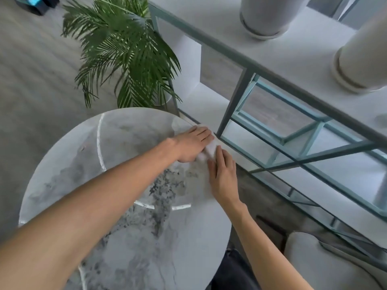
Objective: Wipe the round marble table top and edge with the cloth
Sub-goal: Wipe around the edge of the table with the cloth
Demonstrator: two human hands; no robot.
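The round marble table (88,164) is white with grey veins and fills the lower left of the head view. A small white cloth (210,150) lies bunched at the table's far right edge. My left hand (191,144) lies flat over the cloth, fingers stretched toward the rim. My right hand (224,176) rests palm down on the marble just below it, fingertips touching the cloth's near side. Most of the cloth is hidden under the two hands.
A potted palm (125,53) stands beyond the table's far edge. A metal-framed white shelf unit (261,65) with two large pale pots (266,15) runs close along the right of the table. A pale cushioned seat (314,264) sits at the lower right.
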